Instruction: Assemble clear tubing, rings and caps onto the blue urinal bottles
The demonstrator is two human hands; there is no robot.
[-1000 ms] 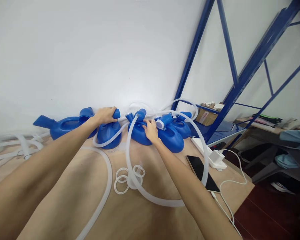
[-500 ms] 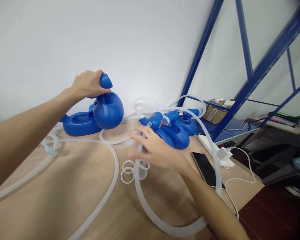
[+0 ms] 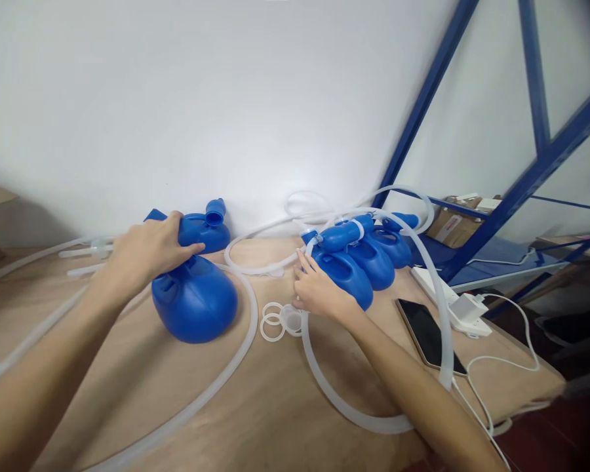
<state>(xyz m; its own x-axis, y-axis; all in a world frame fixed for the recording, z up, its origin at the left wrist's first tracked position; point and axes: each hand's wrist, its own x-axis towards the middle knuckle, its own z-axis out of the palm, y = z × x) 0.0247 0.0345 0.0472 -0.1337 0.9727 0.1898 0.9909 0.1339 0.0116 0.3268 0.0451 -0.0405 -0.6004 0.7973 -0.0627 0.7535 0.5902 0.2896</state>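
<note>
My left hand (image 3: 152, 246) is closed round the neck of a blue bottle (image 3: 196, 301), whose rounded body hangs low over or rests on the table at the left. Behind it lies another blue bottle (image 3: 204, 233) with its mouth facing forward. My right hand (image 3: 319, 285) has its fingers around the clear tube (image 3: 311, 246) beside a group of blue bottles (image 3: 347, 275); part of the grip is hidden. Just left of that hand lie white rings (image 3: 273, 326) and a translucent cap (image 3: 291, 319).
Clear hoses (image 3: 226, 373) loop across the wooden table (image 3: 265, 400). A black phone (image 3: 425, 334), a white power strip (image 3: 467, 314) and cables are at the right. Behind them stands a blue metal rack (image 3: 425, 105) with a cardboard box (image 3: 452, 226).
My left hand has lowered its bottle toward the table. My right hand's spread fingers have closed in at the tube. The view has shifted, showing more of the left side.
</note>
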